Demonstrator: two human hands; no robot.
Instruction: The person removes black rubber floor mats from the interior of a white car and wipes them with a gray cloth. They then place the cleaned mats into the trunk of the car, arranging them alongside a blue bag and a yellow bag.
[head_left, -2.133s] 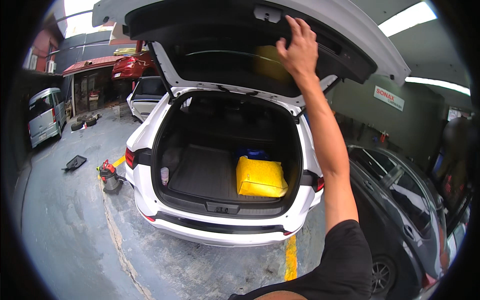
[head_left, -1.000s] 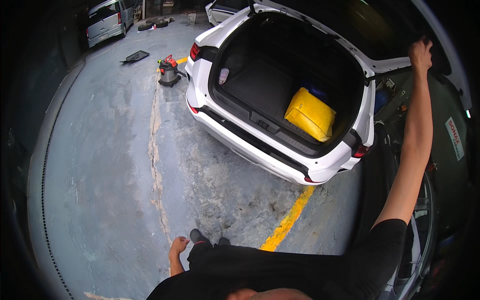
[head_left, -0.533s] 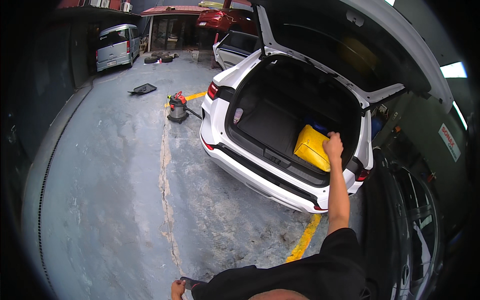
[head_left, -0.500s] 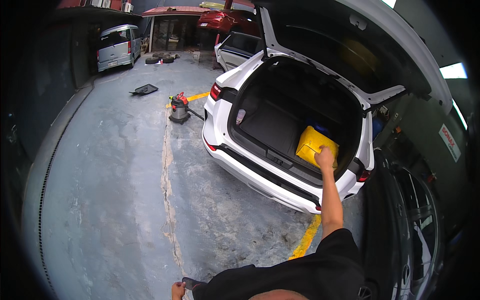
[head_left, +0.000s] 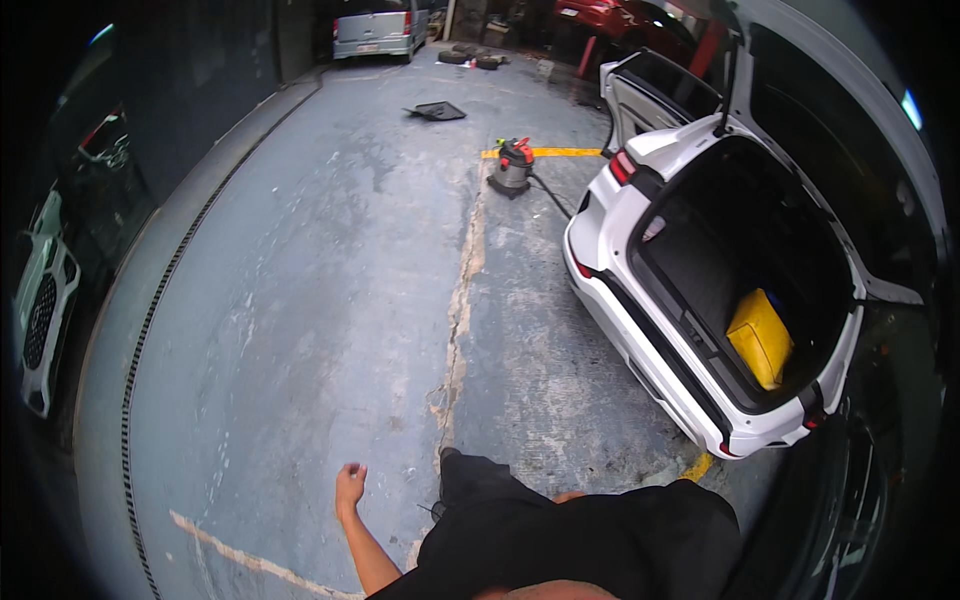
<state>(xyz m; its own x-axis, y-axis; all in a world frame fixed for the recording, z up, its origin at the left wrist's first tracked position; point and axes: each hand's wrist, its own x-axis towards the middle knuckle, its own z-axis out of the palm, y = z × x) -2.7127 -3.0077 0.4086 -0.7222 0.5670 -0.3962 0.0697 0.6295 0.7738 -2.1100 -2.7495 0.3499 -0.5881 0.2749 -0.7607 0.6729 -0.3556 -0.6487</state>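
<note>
My left hand point(head_left: 350, 487) hangs over the bare concrete floor, left of my black-clothed body. Its fingers are loosely curled and a little apart, with nothing visible in them. My right hand does not show plainly. A small patch of skin point(head_left: 569, 496) peeks past my dark clothing, and I cannot make out what part it belongs to. Off to the right, a white car point(head_left: 640, 350) stands with its tailgate up. Inside its boot rests a yellow soft bag or folded cloth point(head_left: 760, 338), with neither hand on it.
A red-and-grey canister vacuum point(head_left: 513, 170) stands by the car, its hose running toward it. Farther off lie a black tray point(head_left: 437, 111) and several tyres point(head_left: 453, 57), near a silver van point(head_left: 372, 35). A loose car bumper point(head_left: 45, 300) leans along the left wall, beyond a drain grate point(head_left: 160, 290).
My view has swung left, so the white car sits farther right. My right hand has left the yellow item in the boot. My left hand now shows farther up, with its forearm.
</note>
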